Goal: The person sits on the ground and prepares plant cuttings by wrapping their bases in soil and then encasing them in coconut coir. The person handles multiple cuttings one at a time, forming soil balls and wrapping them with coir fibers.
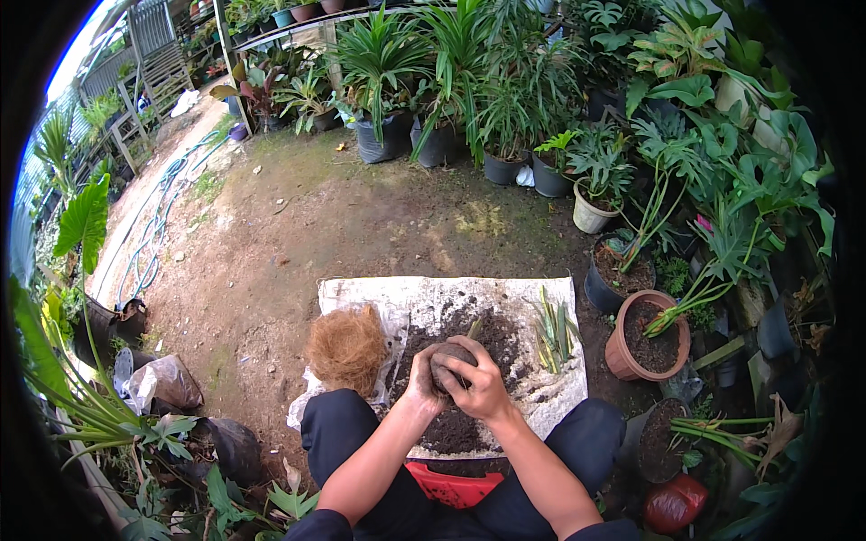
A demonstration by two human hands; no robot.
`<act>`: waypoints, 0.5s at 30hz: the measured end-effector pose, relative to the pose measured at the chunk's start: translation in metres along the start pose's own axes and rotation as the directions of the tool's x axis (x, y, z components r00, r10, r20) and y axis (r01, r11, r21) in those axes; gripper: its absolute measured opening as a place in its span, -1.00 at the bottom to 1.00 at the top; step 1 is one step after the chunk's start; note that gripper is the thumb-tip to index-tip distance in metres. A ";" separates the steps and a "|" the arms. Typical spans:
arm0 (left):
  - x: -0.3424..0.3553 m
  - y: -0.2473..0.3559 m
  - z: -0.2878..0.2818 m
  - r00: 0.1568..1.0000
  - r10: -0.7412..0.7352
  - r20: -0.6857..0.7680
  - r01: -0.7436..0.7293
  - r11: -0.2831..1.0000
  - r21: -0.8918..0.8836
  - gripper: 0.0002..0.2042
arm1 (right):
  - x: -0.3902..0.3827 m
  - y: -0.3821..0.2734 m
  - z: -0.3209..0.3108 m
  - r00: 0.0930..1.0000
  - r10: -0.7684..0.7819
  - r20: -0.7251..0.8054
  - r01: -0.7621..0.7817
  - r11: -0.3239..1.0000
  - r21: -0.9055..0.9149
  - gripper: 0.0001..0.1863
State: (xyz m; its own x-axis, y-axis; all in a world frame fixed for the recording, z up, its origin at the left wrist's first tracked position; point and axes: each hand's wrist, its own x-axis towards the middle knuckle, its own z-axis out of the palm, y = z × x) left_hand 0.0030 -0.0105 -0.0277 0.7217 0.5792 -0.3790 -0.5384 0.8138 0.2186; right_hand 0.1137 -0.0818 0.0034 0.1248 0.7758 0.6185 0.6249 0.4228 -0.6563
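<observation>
Between my two hands is a dark, rounded ball of soil [454, 361], held above a white woven sheet [379, 288]. My left hand [421, 379] cups its left side, and my right hand [483, 386] wraps its right side with the fingers over the top. A short greenish stub [475, 329] shows just beyond the ball; whether it is stuck in the soil I cannot tell. Loose dark soil [451, 435] lies spread below my hands. To the left sits a brown clump of coconut fibre [346, 348] on clear plastic. Several green leaf cuttings [554, 335] lie on the sheet's right side.
A red plastic piece [454, 485] is between my legs. On the right stand a terracotta-coloured pot [646, 347] and a dark pot [618, 275]. Potted plants [383, 135] line the far side. A blue hose [153, 230] runs along the ground at the left.
</observation>
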 end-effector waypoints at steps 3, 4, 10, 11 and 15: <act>-0.003 0.000 0.004 0.999 0.018 -0.050 -0.017 1.000 0.016 -0.74 | 0.001 -0.003 -0.001 0.997 0.076 0.019 -0.077 0.994 0.079 -0.72; -0.003 -0.002 0.004 0.997 0.015 -0.081 -0.014 1.000 0.011 -0.74 | 0.002 -0.003 -0.003 0.994 0.110 0.027 -0.113 0.987 0.117 -0.72; 0.004 -0.006 -0.008 0.996 0.046 -0.075 -0.048 0.999 -0.022 -0.75 | -0.001 -0.010 0.005 0.991 0.110 -0.071 -0.105 0.992 0.074 -0.79; 0.006 -0.006 -0.011 0.994 0.039 -0.098 -0.041 0.999 -0.019 -0.75 | -0.001 -0.010 0.006 0.992 0.090 -0.087 -0.084 0.994 0.068 -0.80; 0.008 -0.004 -0.012 0.997 0.013 -0.075 -0.014 1.000 -0.012 -0.76 | 0.000 -0.009 0.003 0.991 0.112 -0.067 -0.109 0.993 0.054 -0.79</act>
State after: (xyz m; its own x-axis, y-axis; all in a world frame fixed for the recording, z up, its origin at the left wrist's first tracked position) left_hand 0.0059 -0.0103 -0.0419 0.6799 0.5849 -0.4423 -0.5538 0.8049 0.2132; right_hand 0.1053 -0.0840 0.0081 0.2455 0.7853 0.5683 0.5649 0.3606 -0.7422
